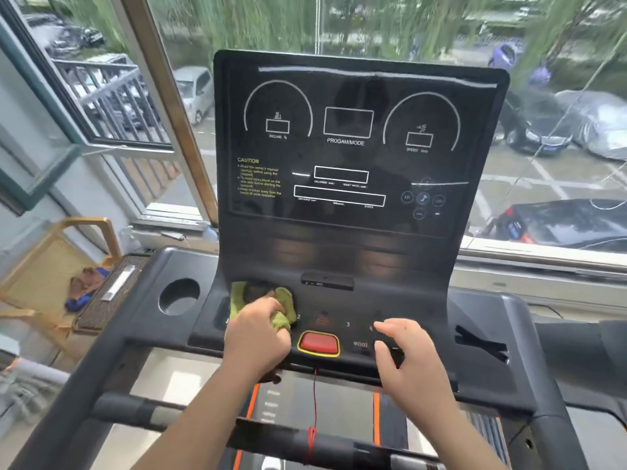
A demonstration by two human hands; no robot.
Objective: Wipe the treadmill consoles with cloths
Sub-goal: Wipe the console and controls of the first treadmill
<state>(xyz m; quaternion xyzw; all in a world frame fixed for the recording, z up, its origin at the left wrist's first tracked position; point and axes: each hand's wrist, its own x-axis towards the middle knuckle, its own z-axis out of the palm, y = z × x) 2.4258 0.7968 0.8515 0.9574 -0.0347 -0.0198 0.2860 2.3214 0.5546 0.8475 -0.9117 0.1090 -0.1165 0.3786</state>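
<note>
A black treadmill console [356,137] stands in front of me, its dark display panel upright and a button shelf below it. My left hand [259,334] is closed on a crumpled yellow-green cloth [285,301] and presses it on the left part of the shelf. Just right of it sits the red stop button [319,342] with a yellow rim. My right hand [407,351] rests on the shelf's right side by the MODE label, fingers bent over the front edge and holding nothing.
A round cup holder [179,296] is sunk into the left wing of the console. A red safety cord [315,401] hangs down to the handlebar [163,412]. A wooden chair [51,266] with cloths on it stands at the left. Windows lie behind.
</note>
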